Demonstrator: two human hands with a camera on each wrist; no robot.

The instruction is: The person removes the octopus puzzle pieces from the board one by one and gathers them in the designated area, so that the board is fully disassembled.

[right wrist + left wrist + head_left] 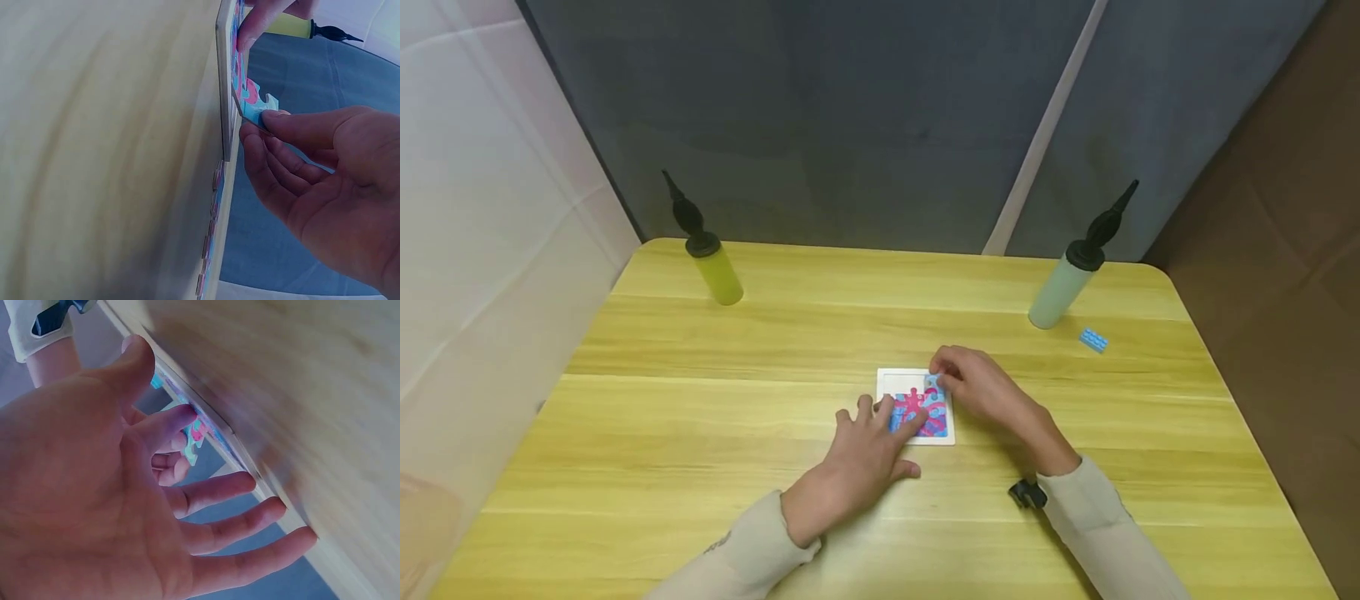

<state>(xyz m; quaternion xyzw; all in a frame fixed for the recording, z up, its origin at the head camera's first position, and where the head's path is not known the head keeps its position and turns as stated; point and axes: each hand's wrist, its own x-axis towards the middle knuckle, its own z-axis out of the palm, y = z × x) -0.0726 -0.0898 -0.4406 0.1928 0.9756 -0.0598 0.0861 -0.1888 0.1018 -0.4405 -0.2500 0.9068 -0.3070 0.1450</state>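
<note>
A white puzzle tray lies on the table, partly filled with joined pink, blue and purple jigsaw pieces. My left hand has its fingers spread over the tray's left and lower side, the index fingertip resting on the joined pieces. At the tray's top right corner, my right hand pinches a light blue and pink puzzle piece between thumb and fingers. That piece is tilted, its lower edge against the tray in the right wrist view. In the left wrist view the left palm faces the camera, fingers nearly straight.
A small group of blue puzzle pieces lies to the right. Behind it stands a pale green hand pump with a black nozzle; a yellow-green pump stands at the back left. Dark cloth hangs behind the table.
</note>
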